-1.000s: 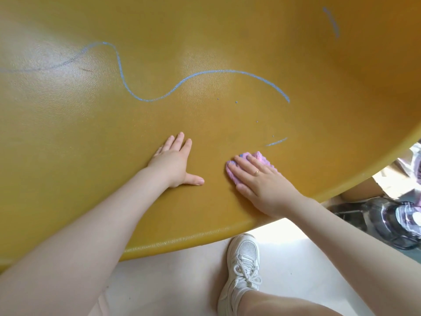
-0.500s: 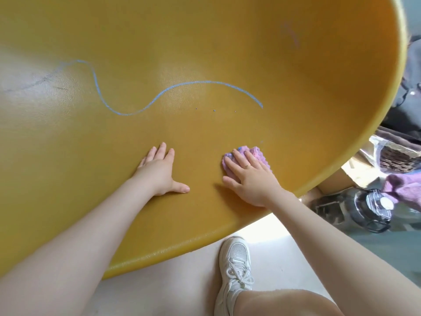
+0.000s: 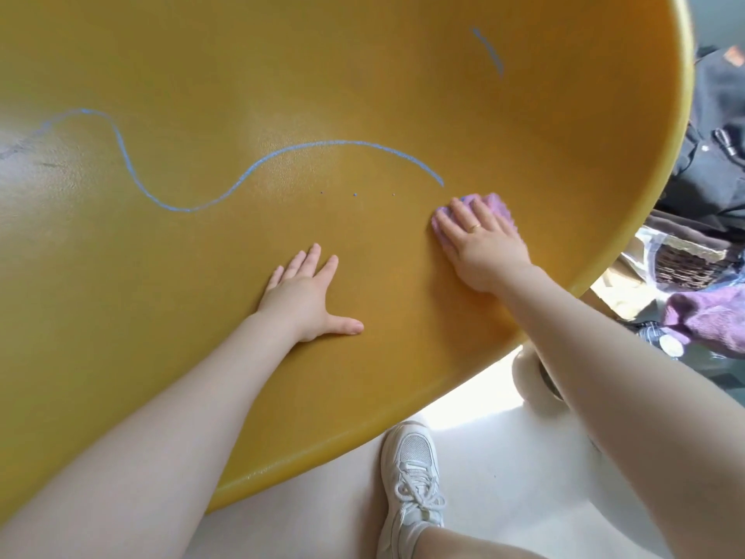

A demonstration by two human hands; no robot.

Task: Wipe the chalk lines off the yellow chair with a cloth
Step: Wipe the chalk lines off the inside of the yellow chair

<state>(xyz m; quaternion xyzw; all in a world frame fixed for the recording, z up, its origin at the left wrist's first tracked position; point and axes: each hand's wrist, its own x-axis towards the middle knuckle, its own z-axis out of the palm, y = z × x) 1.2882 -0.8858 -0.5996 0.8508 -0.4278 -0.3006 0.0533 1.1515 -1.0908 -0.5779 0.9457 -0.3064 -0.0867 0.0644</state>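
Head view looks down on the yellow chair (image 3: 363,94), whose broad curved seat fills most of the picture. The left hand (image 3: 306,296) lies flat on the seat, palm down, fingers straight and slightly spread, thumb stretched out sideways toward the right hand; it holds nothing. The right hand (image 3: 481,244) presses a pink-purple cloth (image 3: 498,205) against the seat with straight fingers laid over it, a ring on one finger; the cloth shows past the fingertips and along the thumb side of the hand.

A long wavy blue chalk line (image 3: 258,167) runs across the seat beyond both hands. Its nearer end stops just beyond the cloth, close to the right fingertips, though whether cloth and chalk touch cannot be told. From there it arches over the space ahead of the left hand, dips, then climbs away far to the left, where it fades into a glossy patch. A few tiny blue specks (image 3: 354,194) sit between that line and the hands. A short chalk stroke (image 3: 490,52) lies well beyond the right hand, up on the rising wall of the chair.

Below the right forearm a white sneaker (image 3: 411,486) stands on the pale floor (image 3: 504,457). To the right of the right hand, past the chair's rim, lie a purple towel (image 3: 709,316) and a woven basket (image 3: 685,264).
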